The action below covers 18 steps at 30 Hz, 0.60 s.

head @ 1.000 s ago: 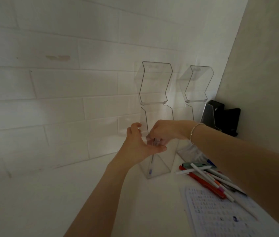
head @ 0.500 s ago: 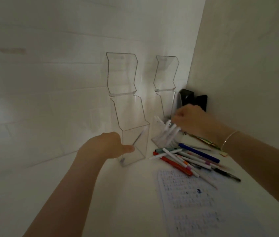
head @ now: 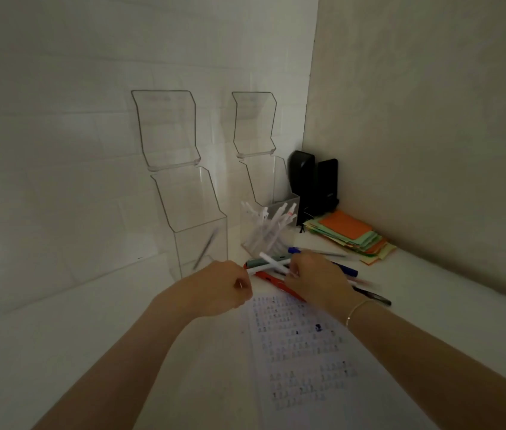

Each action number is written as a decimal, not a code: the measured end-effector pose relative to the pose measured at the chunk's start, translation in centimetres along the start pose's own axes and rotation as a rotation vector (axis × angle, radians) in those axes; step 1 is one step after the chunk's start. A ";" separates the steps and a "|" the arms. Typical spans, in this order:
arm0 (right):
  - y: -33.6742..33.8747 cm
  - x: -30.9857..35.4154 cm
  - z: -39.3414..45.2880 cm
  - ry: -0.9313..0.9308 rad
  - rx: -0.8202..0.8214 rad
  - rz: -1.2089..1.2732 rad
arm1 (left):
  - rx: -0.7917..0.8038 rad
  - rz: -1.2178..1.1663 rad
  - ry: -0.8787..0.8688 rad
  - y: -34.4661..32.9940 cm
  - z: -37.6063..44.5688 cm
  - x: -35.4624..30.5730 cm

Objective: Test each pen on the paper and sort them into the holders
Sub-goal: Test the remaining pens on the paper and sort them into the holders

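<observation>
Two clear acrylic holders stand against a white tiled wall, and their contents suggest the sorting is partly done. The left holder point(head: 197, 243) has a single slim pen point(head: 205, 249) leaning inside its lower box. The right holder point(head: 271, 225) holds a bunch of white pens point(head: 268, 228) standing at angles, too crowded to count.

Several pens remain unsorted, lying in a loose pile point(head: 323, 274) on the white desk just in front of the right holder. Among them are a red pen point(head: 276, 283), a blue-capped pen point(head: 294, 250), a dark green one and a black one at the right edge; some are hidden under the hands. By this judgement, a good share of the task is left.

The right hand point(head: 316, 279) rests over the pile, its fingers curled round a white pen point(head: 273, 262) that points up and to the left. This pen is long, thin and smooth, with a white cap end. The left hand point(head: 220, 287) is a loose fist beside it, near the pen's far end; whether it pinches anything cannot be told from this angle.

A sheet of test paper point(head: 307, 361), covered in rows of small scribbled marks, lies on the desk just below both hands.

Behind the pile sit a stack of orange and green sticky notes point(head: 351, 237) and two black objects point(head: 312, 181) in the corner.
</observation>
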State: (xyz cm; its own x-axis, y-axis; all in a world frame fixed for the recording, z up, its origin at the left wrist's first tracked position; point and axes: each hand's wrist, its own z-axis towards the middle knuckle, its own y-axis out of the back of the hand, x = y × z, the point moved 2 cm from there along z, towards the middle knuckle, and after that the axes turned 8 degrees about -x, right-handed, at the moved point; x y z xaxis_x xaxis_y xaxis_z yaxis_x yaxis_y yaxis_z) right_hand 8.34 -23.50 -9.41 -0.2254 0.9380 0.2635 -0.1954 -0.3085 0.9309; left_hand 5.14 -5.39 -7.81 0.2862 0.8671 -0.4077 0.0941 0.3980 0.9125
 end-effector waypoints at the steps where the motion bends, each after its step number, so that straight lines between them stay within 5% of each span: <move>1: 0.7 0.1 -0.1 0.003 -0.074 0.084 | -0.032 -0.019 -0.013 -0.2 0.1 -0.1; 5: 3.7 0.6 -1.0 -0.193 -0.268 0.753 | -0.154 -0.328 -0.009 -1.1 0.3 -1.4; 9: 4.3 1.4 -2.5 -0.288 -0.062 1.193 | -0.193 -0.482 -0.184 -2.0 -0.6 -4.4; 18: 6.0 0.0 -6.6 -0.178 0.279 1.265 | -0.294 -0.226 -0.332 -4.3 -3.0 -5.3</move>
State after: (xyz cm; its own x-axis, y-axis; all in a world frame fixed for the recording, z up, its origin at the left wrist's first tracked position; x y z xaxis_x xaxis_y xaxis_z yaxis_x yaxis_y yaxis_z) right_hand 0.91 -26.43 -5.47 0.0266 0.0390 0.9989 0.2661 -0.9635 0.0306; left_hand 0.31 -10.84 -9.67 0.5825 0.6264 -0.5180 -0.0708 0.6740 0.7353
